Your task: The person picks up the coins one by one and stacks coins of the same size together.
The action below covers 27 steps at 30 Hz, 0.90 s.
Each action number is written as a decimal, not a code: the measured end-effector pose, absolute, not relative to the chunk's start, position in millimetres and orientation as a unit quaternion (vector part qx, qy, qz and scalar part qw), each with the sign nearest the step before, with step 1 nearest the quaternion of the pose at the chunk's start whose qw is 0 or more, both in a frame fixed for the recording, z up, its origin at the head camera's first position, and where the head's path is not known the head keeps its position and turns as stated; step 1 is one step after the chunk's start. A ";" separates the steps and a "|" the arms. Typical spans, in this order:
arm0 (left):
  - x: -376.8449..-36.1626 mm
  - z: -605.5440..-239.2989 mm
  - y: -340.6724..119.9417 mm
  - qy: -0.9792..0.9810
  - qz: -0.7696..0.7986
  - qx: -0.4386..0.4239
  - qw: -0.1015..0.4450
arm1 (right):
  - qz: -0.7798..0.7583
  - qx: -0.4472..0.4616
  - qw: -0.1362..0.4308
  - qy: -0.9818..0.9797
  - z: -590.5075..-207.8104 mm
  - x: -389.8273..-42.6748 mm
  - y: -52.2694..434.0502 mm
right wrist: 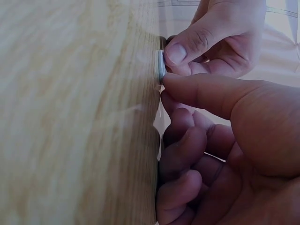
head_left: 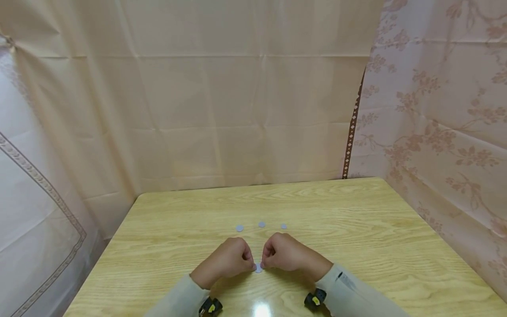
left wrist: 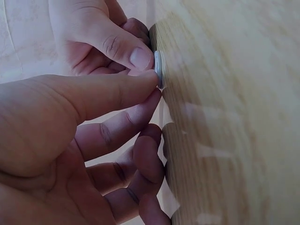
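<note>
A small, flat, pale grey disc [head_left: 258, 269] lies at the front middle of the wooden table. My left hand [head_left: 233, 258] pinches its left edge with thumb and index fingertip. From the other side, my right hand [head_left: 287, 253] does the same at the right edge. Seen edge-on in the right wrist view, the disc [right wrist: 161, 66] appears layered, close against the tabletop; whether it is one piece or a stack I cannot tell. The other fingers of both hands are curled near the wood. Fingertips hide part of the rim.
Beyond the hands, three similar pale discs lie in a loose row: a left disc [head_left: 239, 228], a middle disc [head_left: 262, 224] and a right disc [head_left: 284, 226]. The wooden table [head_left: 158, 246] ends at a beige curtain [head_left: 245, 110] behind. Patterned cloth [head_left: 443, 132] hangs on the right.
</note>
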<state>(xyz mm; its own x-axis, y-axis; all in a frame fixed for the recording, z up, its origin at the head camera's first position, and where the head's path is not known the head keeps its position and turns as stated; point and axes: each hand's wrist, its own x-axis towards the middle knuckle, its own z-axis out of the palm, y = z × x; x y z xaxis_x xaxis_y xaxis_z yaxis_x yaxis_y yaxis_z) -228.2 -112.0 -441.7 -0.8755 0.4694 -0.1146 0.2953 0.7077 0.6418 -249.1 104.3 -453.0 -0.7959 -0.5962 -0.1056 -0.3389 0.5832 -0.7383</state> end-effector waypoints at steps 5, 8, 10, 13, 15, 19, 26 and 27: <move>-230.1 -443.4 -111.8 0.918 0.307 0.214 0.128 | -0.372 -0.277 0.179 0.868 -454.7 -252.2 105.5; -231.9 -445.6 -111.7 0.919 0.301 0.224 0.118 | -0.383 -0.281 0.190 0.859 -455.2 -253.7 106.1; -232.7 -446.7 -111.2 0.919 0.298 0.232 0.112 | -0.386 -0.283 0.196 0.856 -455.1 -254.6 106.7; -233.2 -447.0 -110.7 0.919 0.296 0.240 0.104 | -0.390 -0.286 0.203 0.852 -454.3 -254.8 106.9; -233.3 -446.9 -110.7 0.918 0.298 0.241 0.100 | -0.389 -0.288 0.205 0.850 -453.9 -254.8 106.9; -233.3 -446.9 -111.2 0.918 0.304 0.239 0.093 | -0.394 -0.289 0.208 0.847 -453.5 -253.5 105.9; -234.2 -446.2 -112.8 0.925 0.289 0.232 0.083 | -0.403 -0.296 0.213 0.839 -453.6 -252.8 105.1; -234.5 -445.5 -113.3 0.927 0.284 0.231 0.079 | -0.405 -0.298 0.215 0.837 -453.4 -252.7 105.0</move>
